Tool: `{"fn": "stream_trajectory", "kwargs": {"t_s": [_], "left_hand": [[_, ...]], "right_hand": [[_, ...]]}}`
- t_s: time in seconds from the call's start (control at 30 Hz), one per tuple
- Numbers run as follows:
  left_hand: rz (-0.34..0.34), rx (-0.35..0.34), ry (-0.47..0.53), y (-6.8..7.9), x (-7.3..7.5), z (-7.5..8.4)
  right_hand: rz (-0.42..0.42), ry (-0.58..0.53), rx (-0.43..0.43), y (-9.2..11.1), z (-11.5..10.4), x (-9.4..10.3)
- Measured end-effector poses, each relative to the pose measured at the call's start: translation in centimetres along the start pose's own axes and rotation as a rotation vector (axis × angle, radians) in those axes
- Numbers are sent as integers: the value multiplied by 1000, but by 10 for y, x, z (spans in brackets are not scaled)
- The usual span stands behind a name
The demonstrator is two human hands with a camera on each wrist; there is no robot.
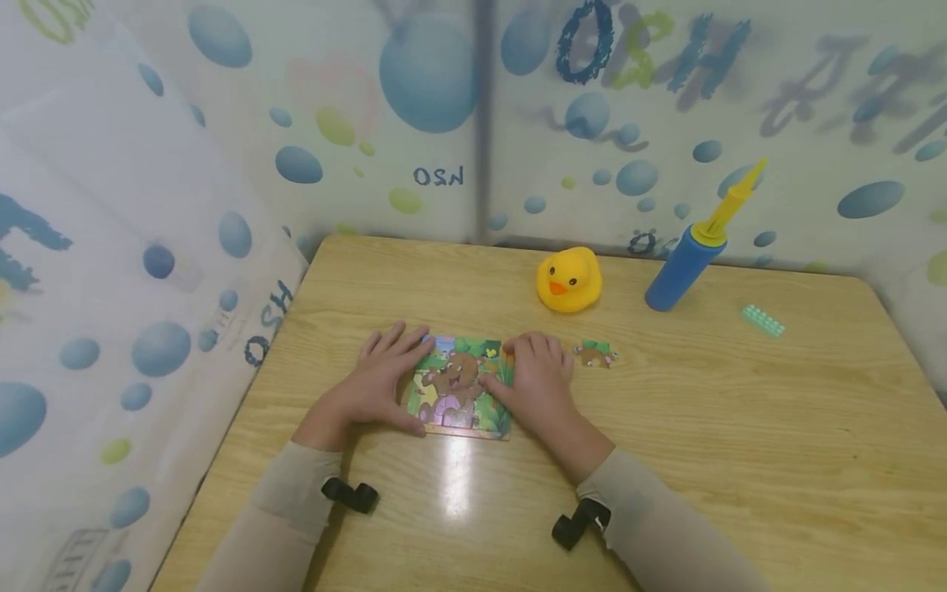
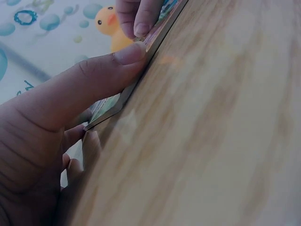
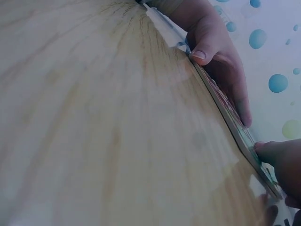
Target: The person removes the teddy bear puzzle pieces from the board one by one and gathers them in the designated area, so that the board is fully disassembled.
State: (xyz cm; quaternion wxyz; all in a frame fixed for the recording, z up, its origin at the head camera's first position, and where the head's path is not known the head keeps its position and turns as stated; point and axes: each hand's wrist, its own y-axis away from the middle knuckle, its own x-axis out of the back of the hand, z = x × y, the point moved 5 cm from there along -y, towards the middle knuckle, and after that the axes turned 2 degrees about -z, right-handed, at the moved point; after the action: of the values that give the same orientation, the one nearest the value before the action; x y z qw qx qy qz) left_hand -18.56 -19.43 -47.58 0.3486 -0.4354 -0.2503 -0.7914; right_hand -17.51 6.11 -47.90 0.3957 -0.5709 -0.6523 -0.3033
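A bear jigsaw puzzle (image 1: 459, 386) in a thin board lies flat between both hands, near the middle of the table. My left hand (image 1: 377, 382) holds its left side, thumb at the near edge and index fingertip at the far left corner. In the left wrist view, the left thumb (image 2: 127, 55) lies against the board's edge. On the right side, my right hand (image 1: 543, 382) grips the board, its thumb down on the picture and its fingers bent at the right edge. Loose puzzle pieces (image 1: 595, 355) lie just right of that hand.
A yellow rubber duck (image 1: 570, 281) sits behind the puzzle. Farther right stand a blue hand pump (image 1: 684, 267) with a yellow nozzle, tilted, and a mint-green toy brick (image 1: 763, 321). Patterned walls border the wooden table (image 1: 740, 460) at the back and left.
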Motion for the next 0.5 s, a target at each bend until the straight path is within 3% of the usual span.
{"fn": "stream_trajectory", "kwargs": {"t_s": [0.27,0.5], "left_hand": [[-5,5,10,-1,-2,-1],[-5,-1,6,-2,-2,-2]], "right_hand": [[92,2,89,1,-1,3],[202,-83,188,2,-2,7]]}}
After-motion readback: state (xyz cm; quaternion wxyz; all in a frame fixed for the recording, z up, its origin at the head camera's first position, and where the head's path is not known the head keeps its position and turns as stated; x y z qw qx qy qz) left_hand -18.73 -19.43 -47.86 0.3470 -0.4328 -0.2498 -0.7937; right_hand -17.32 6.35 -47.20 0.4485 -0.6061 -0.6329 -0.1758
